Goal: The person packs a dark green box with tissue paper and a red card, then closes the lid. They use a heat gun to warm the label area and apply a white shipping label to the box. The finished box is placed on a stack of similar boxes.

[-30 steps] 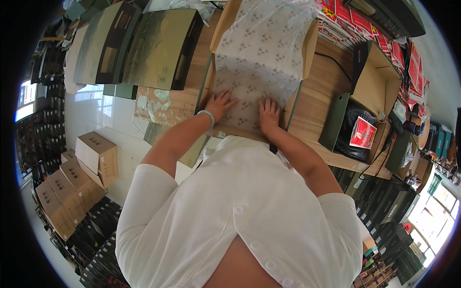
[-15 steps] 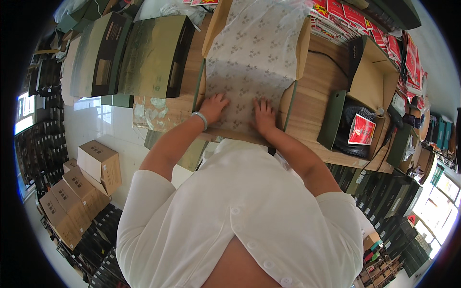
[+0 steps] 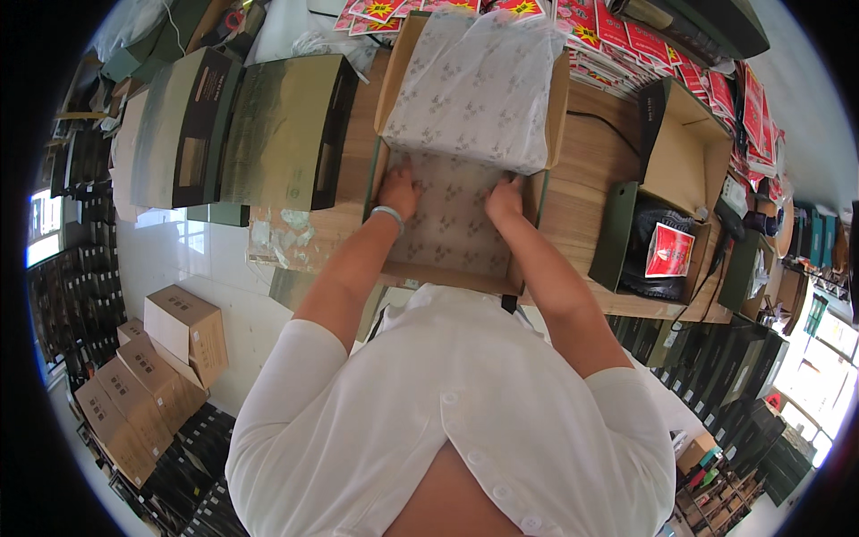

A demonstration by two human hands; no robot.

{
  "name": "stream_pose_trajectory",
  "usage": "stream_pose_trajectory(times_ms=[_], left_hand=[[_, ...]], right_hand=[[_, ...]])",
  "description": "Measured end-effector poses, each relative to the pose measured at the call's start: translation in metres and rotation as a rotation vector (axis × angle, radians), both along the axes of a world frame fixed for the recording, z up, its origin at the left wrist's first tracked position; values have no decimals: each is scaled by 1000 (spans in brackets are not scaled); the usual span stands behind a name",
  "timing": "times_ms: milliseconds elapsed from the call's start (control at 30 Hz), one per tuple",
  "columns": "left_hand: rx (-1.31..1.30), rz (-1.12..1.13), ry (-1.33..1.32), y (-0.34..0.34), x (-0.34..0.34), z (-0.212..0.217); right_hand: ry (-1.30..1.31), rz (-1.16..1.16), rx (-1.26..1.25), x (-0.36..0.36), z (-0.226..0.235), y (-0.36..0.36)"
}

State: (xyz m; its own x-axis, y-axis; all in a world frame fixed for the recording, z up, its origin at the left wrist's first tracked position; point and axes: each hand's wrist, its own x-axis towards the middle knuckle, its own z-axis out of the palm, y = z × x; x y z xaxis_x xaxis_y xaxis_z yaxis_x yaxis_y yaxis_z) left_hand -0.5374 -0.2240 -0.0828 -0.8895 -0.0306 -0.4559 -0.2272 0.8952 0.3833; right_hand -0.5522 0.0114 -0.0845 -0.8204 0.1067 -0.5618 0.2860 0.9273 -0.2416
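An open shoebox (image 3: 447,279) lies before me on the wooden table, its lid raised at the far side. Patterned tissue paper (image 3: 456,219) lines the bottom and runs up over the lid. Inside the box, along its left wall, my left hand (image 3: 400,191) presses on the paper with its fingers stretched out. My right hand (image 3: 505,200) rests on the paper by the right wall, fingers slightly bent and reaching toward the far corner. Neither hand holds anything that I can see; some fingertips are partly hidden.
Another open box (image 3: 613,234) on the right holds dark shoes (image 3: 658,282) and a red card (image 3: 669,251). Stacks of red packets (image 3: 617,45) lie at the back right. Closed green shoeboxes (image 3: 282,134) stand left. Brown cartons (image 3: 148,367) sit on the floor.
Both hands have moved away from me, deeper into the box toward its far corners. The tissue paper now lies down in the bottom, and the near wall shows.
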Motion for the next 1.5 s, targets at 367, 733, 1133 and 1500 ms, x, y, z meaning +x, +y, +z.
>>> stream_pose_trajectory(times_ms=[367, 733, 1133, 1500], left_hand=[[107, -80, 90, 0, 20, 17], [470, -258, 31, 17, 132, 106], [638, -62, 260, 93, 132, 114], [1343, -21, 287, 327, 121, 267]], right_hand=[[176, -108, -242, 44, 23, 6], [1078, -1053, -341, 158, 77, 239], [624, -1521, -1867, 137, 98, 328], [-113, -1016, -2042, 164, 228, 245]])
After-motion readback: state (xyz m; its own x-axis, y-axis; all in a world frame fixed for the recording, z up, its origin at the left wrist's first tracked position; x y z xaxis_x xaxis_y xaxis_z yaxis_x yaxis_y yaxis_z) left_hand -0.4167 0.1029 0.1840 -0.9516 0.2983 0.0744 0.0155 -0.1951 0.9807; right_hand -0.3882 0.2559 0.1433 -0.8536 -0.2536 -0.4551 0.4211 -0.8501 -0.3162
